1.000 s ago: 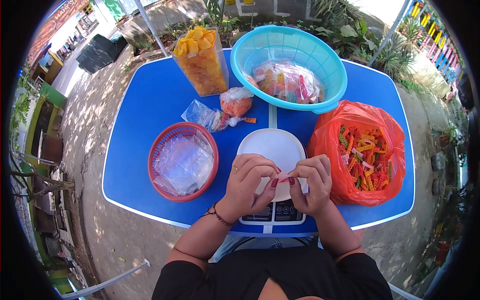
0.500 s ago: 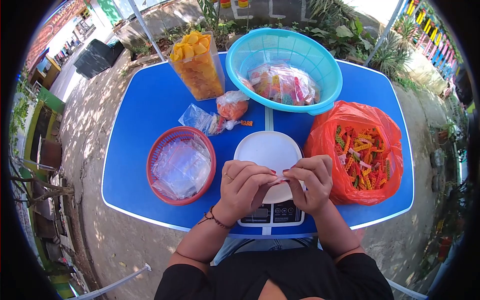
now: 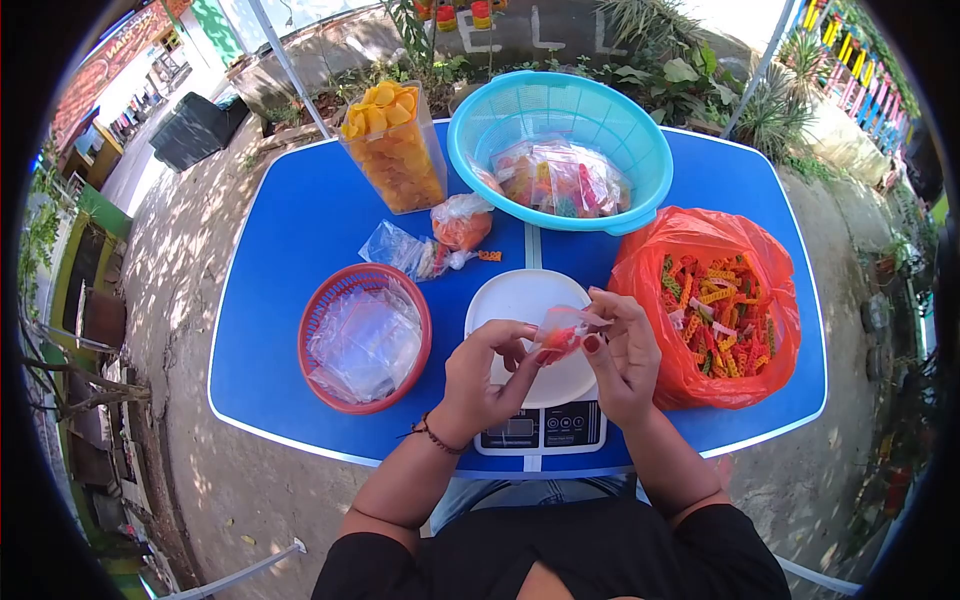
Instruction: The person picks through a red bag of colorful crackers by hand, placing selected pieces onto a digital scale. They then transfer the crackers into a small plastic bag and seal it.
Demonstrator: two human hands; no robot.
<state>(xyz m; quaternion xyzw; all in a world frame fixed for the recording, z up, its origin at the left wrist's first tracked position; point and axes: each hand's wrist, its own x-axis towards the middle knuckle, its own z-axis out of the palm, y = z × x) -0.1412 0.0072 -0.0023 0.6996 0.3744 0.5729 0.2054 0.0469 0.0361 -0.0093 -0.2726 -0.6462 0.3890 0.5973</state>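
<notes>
A small clear plastic bag (image 3: 562,333) with something red inside hangs over the kitchen scale. My left hand (image 3: 485,380) pinches its lower left side between thumb and fingers. At the other end, my right hand (image 3: 630,360) has its thumb and forefinger around the bag's edge. Under both hands, the digital scale (image 3: 570,440) carries a white tray (image 3: 505,300). To the right stands a red plastic bag (image 3: 640,270) full of colourful twisted snack pieces (image 3: 725,310).
A red basket (image 3: 310,345) at left holds empty clear bags (image 3: 368,340). Behind are a turquoise basket (image 3: 560,95) of filled packets (image 3: 560,180), a clear container of yellow chips (image 3: 395,150) and a knotted bag with orange contents (image 3: 462,225). All stand on a blue table (image 3: 250,300).
My hands have moved apart from pinching together at the small bag's edge. The bag is now tilted, showing its red contents. The view has shifted slightly.
</notes>
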